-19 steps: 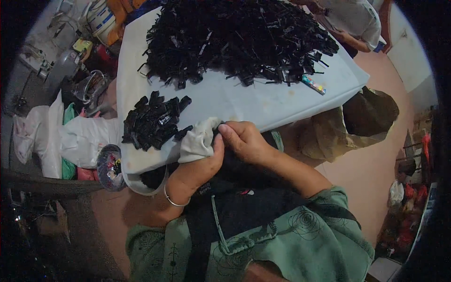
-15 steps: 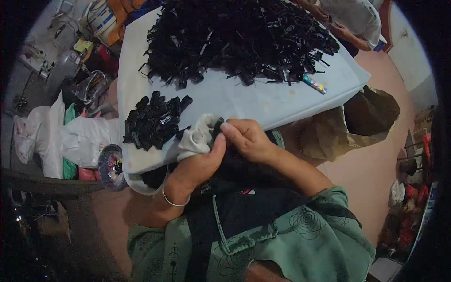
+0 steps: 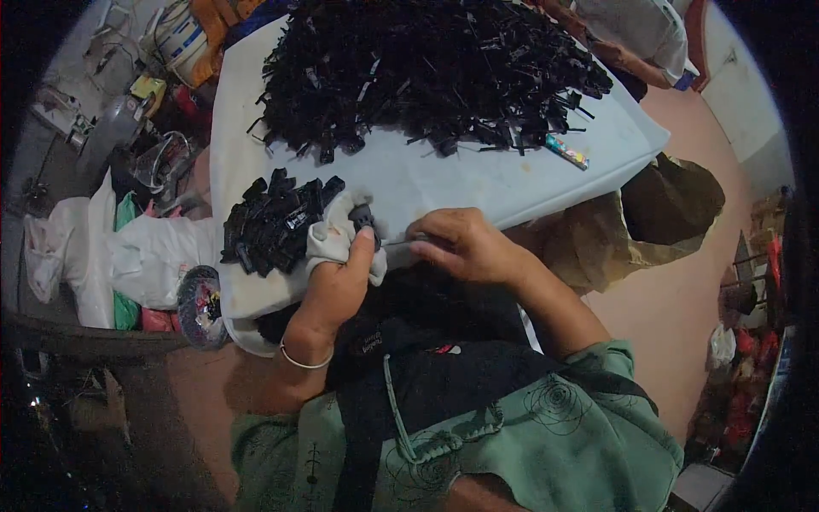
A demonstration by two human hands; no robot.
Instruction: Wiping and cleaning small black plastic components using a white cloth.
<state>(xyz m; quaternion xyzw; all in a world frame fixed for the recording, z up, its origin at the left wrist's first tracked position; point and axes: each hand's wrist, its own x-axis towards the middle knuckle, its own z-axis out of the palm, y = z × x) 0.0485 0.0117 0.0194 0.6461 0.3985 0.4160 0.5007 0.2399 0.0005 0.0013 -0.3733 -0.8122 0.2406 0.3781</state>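
Across the upper middle of the frame there's a big pale counter [image 3: 478,183], with a huge heap of black parts [image 3: 435,77] piled on it. Below the counter's right end sits an open brown bag [image 3: 589,247]. Left of centre there's a smaller black pile [image 3: 277,222] near the front edge.

Then the hands. The right hand [image 3: 473,247] is just right of centre, fingers curled with the thumb close to the forefinger — can't tell if that grip is really pressed together. The left hand [image 3: 339,282] is left of centre by the counter's front edge, with a crumpled white cloth [image 3: 327,245] around its fingers. That grip is definitely pinching: thumb on one side, cloth-covered fingers on the other, black piece [image 3: 363,217] in between.

Here's the bit I'd say matters: the piece sits right at the left thumb tip, long axis mostly up-down in the frame, lower end leaning a touch right. Left hand's on it, right hand's apart, off to its right. A thin grey strip [image 3: 395,245] spans that gap sideways, so roughly crosswise to the piece — too small to tell whether it's attached or what it is.
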